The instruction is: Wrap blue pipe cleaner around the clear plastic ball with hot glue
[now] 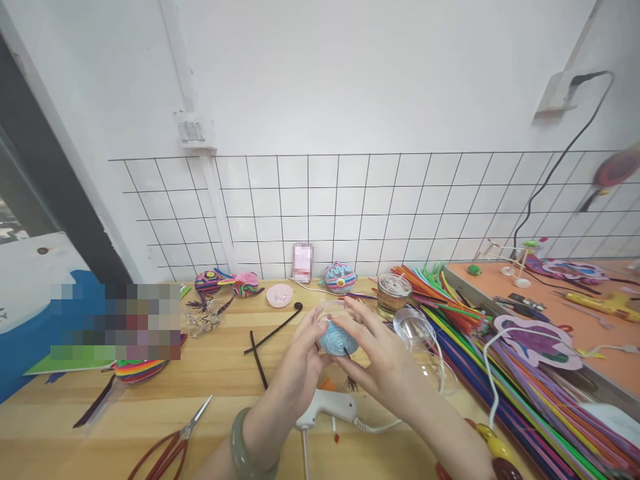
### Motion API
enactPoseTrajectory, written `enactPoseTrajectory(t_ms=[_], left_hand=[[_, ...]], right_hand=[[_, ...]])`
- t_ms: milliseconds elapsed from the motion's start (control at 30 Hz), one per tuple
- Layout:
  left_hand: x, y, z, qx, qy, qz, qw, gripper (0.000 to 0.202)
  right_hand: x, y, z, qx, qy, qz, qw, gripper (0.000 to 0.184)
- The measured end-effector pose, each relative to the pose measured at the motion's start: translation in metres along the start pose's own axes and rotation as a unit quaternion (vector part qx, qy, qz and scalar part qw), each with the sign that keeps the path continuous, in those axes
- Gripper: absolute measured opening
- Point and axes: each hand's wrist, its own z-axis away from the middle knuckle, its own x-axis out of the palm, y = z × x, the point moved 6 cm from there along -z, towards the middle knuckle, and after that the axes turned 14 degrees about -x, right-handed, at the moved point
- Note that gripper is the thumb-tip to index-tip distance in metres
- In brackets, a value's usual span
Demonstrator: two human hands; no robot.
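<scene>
Between my two hands is a light blue coiled ball (339,339), with a clear plastic edge showing above it. My left hand (301,357) wraps its left side, thumb near the top. My right hand (387,365) curves over the other side, fingertips on the top and lower edge. A dark strand sticks out of the coil, and a dark tassel (351,384) hangs just below. Under my hands lies a white glue gun (327,408) with an orange tip and a cord. To the left, two black fuzzy stems (257,357) lie crossed, one end curled.
Red-handled scissors (175,437) lie front left. At the back are a pink dish (279,295), a striped ball (341,277) and a glass jar (394,293). Clear plastic domes (414,328) stand right of my hands. Colourful pipe cleaners (505,373) and a white cable fill the right side.
</scene>
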Motion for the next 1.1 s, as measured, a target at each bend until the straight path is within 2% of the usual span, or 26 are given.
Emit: enactPoseTrajectory(t_ms=[167, 467, 967, 1100], left_hand=[[-0.007, 0.008, -0.001, 0.014, 0.026, -0.033, 0.999, 0.036], [-0.007, 0.013, -0.001, 0.022, 0.013, -0.065, 0.998, 0.036], [-0.005, 0.012, -0.003, 0.028, 0.032, -0.061, 0.997, 0.036], [-0.006, 0.011, -0.005, 0.036, 0.032, -0.073, 0.996, 0.035]], right_hand=[[-0.001, -0.001, 0.0, -0.028, 0.004, 0.02, 0.999, 0.046], [-0.001, -0.005, -0.003, -0.052, -0.006, 0.033, 0.998, 0.047], [0.003, -0.004, -0.002, -0.042, -0.013, 0.024, 0.999, 0.051], [0.005, -0.002, 0.0, -0.026, -0.014, -0.007, 1.0, 0.06]])
